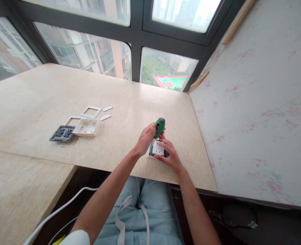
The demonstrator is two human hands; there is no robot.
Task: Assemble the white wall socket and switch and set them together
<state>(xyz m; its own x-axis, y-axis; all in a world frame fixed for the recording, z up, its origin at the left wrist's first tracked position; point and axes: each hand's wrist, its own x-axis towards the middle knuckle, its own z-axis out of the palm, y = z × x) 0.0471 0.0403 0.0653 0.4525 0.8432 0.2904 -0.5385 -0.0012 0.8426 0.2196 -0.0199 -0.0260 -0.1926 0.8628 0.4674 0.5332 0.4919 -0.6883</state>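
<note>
The socket (158, 148) lies face up on the near right part of the tabletop (125, 102), between the hands, with a dark surround about its white face and a white edge showing below; it looks light, stiff and smooth, probably hard plastic that could skid on the polished surface or chip at a thin corner, so its outer sides seem the best place to take hold, clear of the slots. The right hand (173, 157) curves over its right side, only partly open, thumb toward the near edge and fingers toward the far one, holding it between them; the left hand (145, 140) is closed around the green handle of a screwdriver (160, 128), which stands tilted above the socket, its shaft pointing down to the left part of the dark surround; whether the tip sits in a screw is too small to tell. The handle looks thick and firm, easy to grip around its middle.

Well apart to the left lie a white box (87, 128), open side up, a dark grey panel (62, 133) just beside it, a white frame (90, 112) and two small white plates (104, 116); beyond them stands the window (136, 37).
</note>
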